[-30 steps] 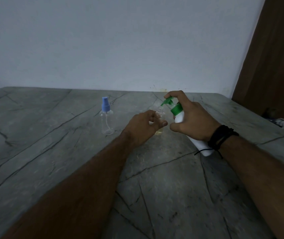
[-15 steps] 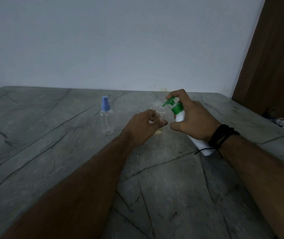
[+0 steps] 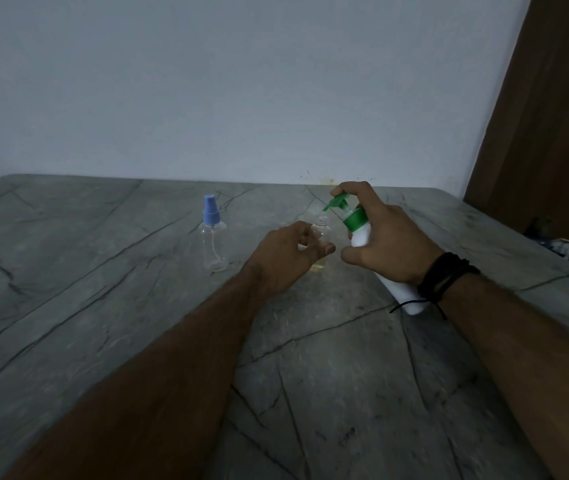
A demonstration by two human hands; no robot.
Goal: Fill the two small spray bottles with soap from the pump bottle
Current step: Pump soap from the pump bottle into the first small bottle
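Two bare forearms reach out over the grey stone table (image 3: 137, 306), its surface crossed by dark veins. Nearest on the right, a black corded wristband (image 3: 444, 277) wraps the wrist, a loose end trailing down. Just beyond it the right hand (image 3: 385, 244) is wrapped around the pump bottle (image 3: 361, 233) — white body, green collar, green pump head — and the bottle is tilted, base toward the camera and off the table, nozzle pointing away and to the left. The forefinger sits on top of the pump head, and the green spout tip hangs right above the mouth of the open spray bottle (image 3: 321, 237).

That small bottle stands upright on the table, clear plastic, threaded neck bare with no cap on it. A shallow layer of pale yellow liquid sits in the bottom; the rest looks empty. The left hand (image 3: 290, 254) curls around it from the left, thumb and fingers closed on its body, hiding most of the lower half.

Further left, standing apart from both hands, the capped spray bottle (image 3: 213, 233) — clear, pear-shaped, blue sprayer on top, thin dip tube visible inside, no liquid to be seen.

Behind it all, a plain pale wall (image 3: 241, 81), and a brown wooden panel (image 3: 553, 116) at far right.
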